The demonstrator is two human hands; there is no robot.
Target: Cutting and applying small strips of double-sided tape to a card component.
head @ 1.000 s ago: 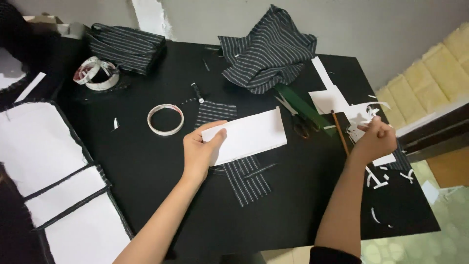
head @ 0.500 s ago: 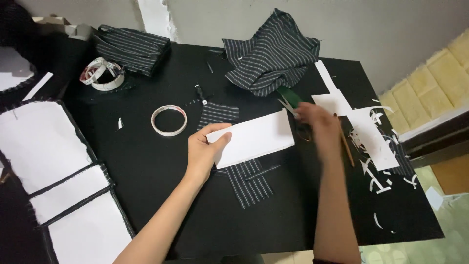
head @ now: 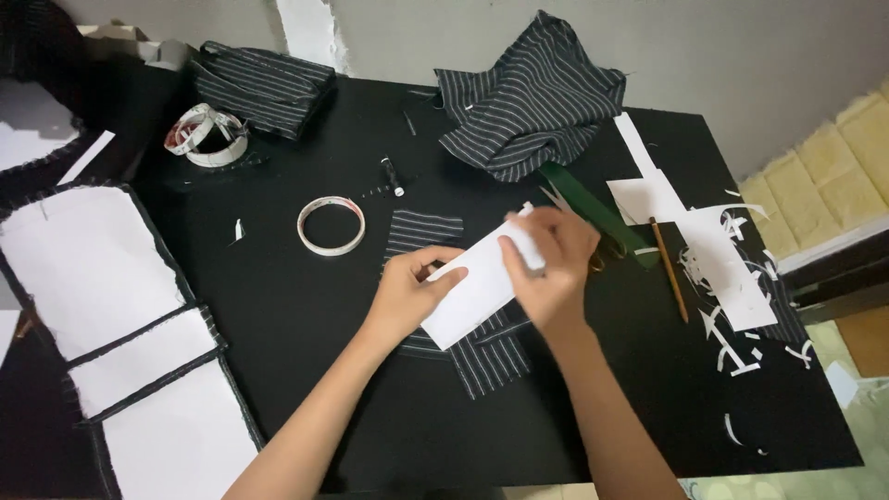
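From the head camera we see our left hand point(head: 405, 294) and right hand point(head: 553, 264) both pinching a stiff white paper piece point(head: 477, 285), fingers closed on its edges. It lies at the middle of the matte black table point(head: 306, 370), over flat striped fabric strips point(head: 486, 356). A round tape roll point(head: 331, 225) sits to the left, crumpled striped cloth point(head: 532, 97) behind, green-handled scissors point(head: 593, 211) and paper scraps point(head: 732, 278) to the right.

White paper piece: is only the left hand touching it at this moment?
No, both the left hand and the right hand grip the white paper piece above the striped fabric strip.
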